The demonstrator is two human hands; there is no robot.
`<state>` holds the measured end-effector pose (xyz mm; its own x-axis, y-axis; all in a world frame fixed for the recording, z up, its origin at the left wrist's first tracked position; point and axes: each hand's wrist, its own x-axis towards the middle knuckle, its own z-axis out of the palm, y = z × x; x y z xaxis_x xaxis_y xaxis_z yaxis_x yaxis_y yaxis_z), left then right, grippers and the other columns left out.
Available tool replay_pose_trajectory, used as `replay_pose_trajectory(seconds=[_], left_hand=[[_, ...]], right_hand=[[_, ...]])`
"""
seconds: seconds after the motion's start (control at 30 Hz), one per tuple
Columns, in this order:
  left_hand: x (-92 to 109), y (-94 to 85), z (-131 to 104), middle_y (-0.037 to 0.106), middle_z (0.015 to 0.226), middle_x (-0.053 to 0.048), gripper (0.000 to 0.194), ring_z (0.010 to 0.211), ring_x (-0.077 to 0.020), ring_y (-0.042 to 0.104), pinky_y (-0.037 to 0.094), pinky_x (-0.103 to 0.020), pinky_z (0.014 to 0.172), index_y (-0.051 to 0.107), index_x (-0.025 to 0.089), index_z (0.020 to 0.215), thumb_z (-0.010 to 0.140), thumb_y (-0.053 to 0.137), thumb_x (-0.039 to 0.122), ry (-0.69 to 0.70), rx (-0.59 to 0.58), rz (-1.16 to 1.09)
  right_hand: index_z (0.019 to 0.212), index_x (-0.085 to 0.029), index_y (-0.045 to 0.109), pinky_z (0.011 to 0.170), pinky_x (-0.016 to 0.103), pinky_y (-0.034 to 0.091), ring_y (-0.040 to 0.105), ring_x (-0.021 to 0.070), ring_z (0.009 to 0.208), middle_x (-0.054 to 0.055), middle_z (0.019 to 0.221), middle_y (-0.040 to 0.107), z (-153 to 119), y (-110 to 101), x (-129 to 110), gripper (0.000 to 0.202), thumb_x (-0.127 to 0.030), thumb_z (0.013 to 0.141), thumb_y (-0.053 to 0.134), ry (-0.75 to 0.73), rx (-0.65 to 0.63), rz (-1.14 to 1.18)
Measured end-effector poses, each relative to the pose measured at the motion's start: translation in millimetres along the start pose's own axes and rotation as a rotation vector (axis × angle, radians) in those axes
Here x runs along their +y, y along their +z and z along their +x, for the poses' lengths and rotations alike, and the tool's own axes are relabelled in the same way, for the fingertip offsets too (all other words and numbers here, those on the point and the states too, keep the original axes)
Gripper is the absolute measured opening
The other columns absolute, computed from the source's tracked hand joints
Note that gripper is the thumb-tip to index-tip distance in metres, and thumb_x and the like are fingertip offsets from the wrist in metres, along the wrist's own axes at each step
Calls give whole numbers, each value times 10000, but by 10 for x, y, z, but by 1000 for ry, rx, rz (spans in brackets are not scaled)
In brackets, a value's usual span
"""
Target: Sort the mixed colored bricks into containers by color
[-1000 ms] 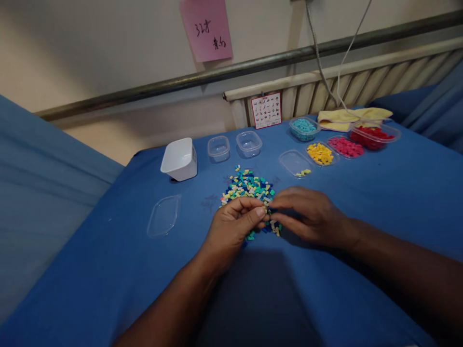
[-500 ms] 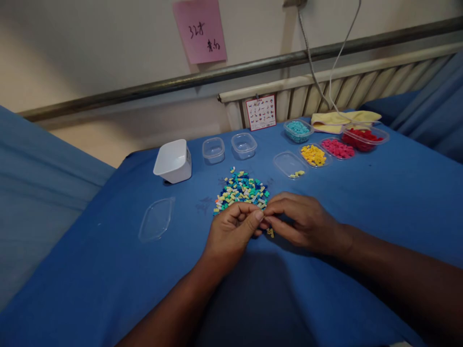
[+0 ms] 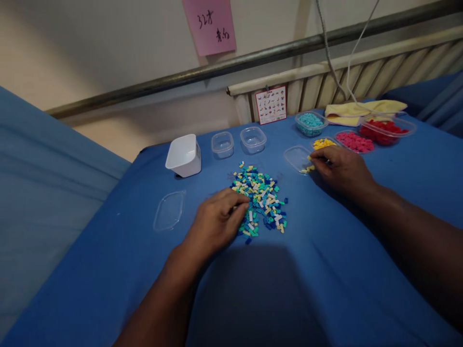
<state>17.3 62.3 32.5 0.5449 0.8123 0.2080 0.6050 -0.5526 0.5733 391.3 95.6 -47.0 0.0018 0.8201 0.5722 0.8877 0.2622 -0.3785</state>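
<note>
A pile of small building bricks (image 3: 258, 190) in blue, teal, green, white and pale yellow lies on the blue cloth. My left hand (image 3: 217, 217) rests at the pile's left edge, thumb and fingers drawn together; anything between the tips is hidden. Farther right, my right hand (image 3: 342, 168) pinches a small pale yellow brick (image 3: 309, 158) above a clear shallow lid (image 3: 294, 155). A few pale yellow bricks (image 3: 308, 169) lie on that lid below the fingertips. Partly behind the right hand sits a clear lid with yellow bricks (image 3: 323, 143).
A white tub (image 3: 184, 156) and two clear tubs (image 3: 222, 144) (image 3: 253, 140) stand behind the pile. At the back right are turquoise bricks (image 3: 310, 123), pink bricks (image 3: 355, 142), red bricks (image 3: 385, 131) and a yellow cloth (image 3: 365, 111). Another clear lid (image 3: 170, 211) lies left.
My hands were together in front of the pile. The right hand has moved right and away to the shallow lid; the left has shifted to the pile's left edge. The view has shifted slightly.
</note>
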Motion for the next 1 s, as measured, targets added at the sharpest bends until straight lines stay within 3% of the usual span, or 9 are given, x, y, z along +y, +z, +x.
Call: replay_pose_trajectory(seconds=[0.1,0.17,0.3,0.43,0.53,0.6,0.73,0.87,1.0], left_hand=[[31,-12,-24,761,1068,-68,187,1026,-214,721,561,-364,911,768,211,1085,1083,585,244,152,-111,127],[33,-15,-29,754,1063,-67,193,1026,-212,719,561,-359,902,757,211,1075,1090,567,235,184,-148,168],[-42,-74,-28,747,1131,-71,191,1051,-223,714,560,-365,902,756,219,1121,1074,571,217,89,-128,231],[-125,-214,-44,735,1132,-60,184,1024,-217,706,549,-372,912,755,221,1140,1051,594,223,-9,-97,213],[-101,-283,-66,725,1162,-54,202,1031,-214,702,547,-371,926,755,227,1185,1035,619,235,-33,-186,176],[-57,-274,-78,715,1189,-62,262,1072,-225,698,548,-376,952,745,234,1259,1024,630,226,-19,-248,189],[7,-157,-80,686,1176,-94,311,1088,-254,689,555,-394,951,734,230,1325,1036,623,259,10,-259,300],[15,-66,-74,672,1149,-91,256,1012,-248,684,557,-390,881,741,229,1251,1037,606,262,-3,-243,347],[7,-56,-72,671,1131,-75,172,1036,-244,673,547,-391,912,725,222,1141,1017,606,212,-8,-230,297]], right_hand=[[1120,-236,801,870,507,598,760,355,1011,139,1126,820,1,0,-20,228,-282,986,623,0,-11,-10],[1156,-217,796,891,525,602,759,369,1040,158,1148,814,-8,-35,-91,253,-280,1002,606,-31,-20,-1],[1186,-201,780,942,515,611,767,352,1060,150,1143,815,-112,-121,-446,254,-263,1040,582,-191,-53,110],[1250,-256,759,977,458,625,768,285,1103,98,1216,819,-303,-146,-948,270,-181,1046,599,-478,-213,331],[1258,-226,752,981,448,630,768,261,1102,106,1244,817,-400,-132,-1184,278,-137,1055,585,-688,-317,422],[1229,-218,756,969,441,632,770,248,1064,103,1190,827,-424,-126,-1234,257,-134,1061,580,-750,-376,444],[1224,-226,750,918,410,636,768,233,1010,93,1119,826,-422,-140,-1205,243,-147,1066,583,-716,-399,483],[1235,-231,746,865,414,642,769,246,962,96,1093,820,-424,-144,-1173,242,-162,1047,609,-647,-354,485],[1236,-227,724,843,406,635,762,243,938,90,1070,812,-432,-133,-1159,238,-152,1055,589,-618,-355,464]])
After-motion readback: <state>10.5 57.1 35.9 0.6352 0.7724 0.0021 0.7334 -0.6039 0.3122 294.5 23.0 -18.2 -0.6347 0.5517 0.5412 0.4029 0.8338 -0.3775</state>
